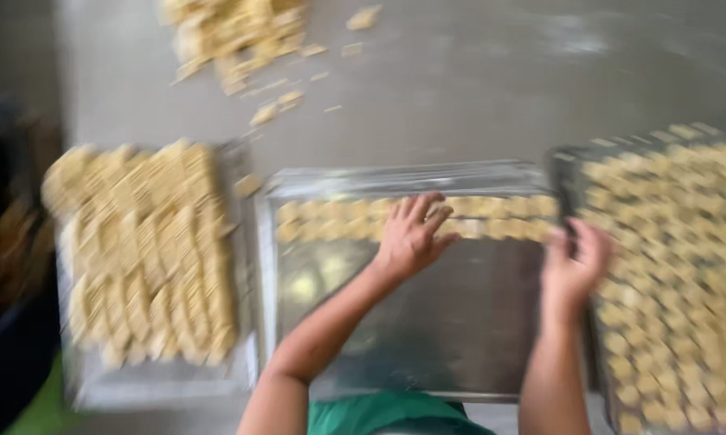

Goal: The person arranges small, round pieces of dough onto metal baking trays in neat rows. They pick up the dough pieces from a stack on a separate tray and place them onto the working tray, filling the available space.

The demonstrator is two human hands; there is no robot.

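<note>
At twelve o'clock on the shiny rectangular metal baking tray (427, 322), the splayed, released left hand (410, 238) should seat pale square dough pieces (331, 219) edge to edge, while the right hand (572, 266), grip unreadable through blur, steadies the three o'clock rim

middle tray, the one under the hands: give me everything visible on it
The middle tray is a shallow rectangular metal pan, shiny and reflective, lying flat on the grey worktop between two fuller trays. Two rows of small pale dough pieces run along its far edge; the remainder is bare metal. The left hand rests fingers spread on those rows. The right hand is at its right rim; motion blur hides whether it grips anything.
</note>
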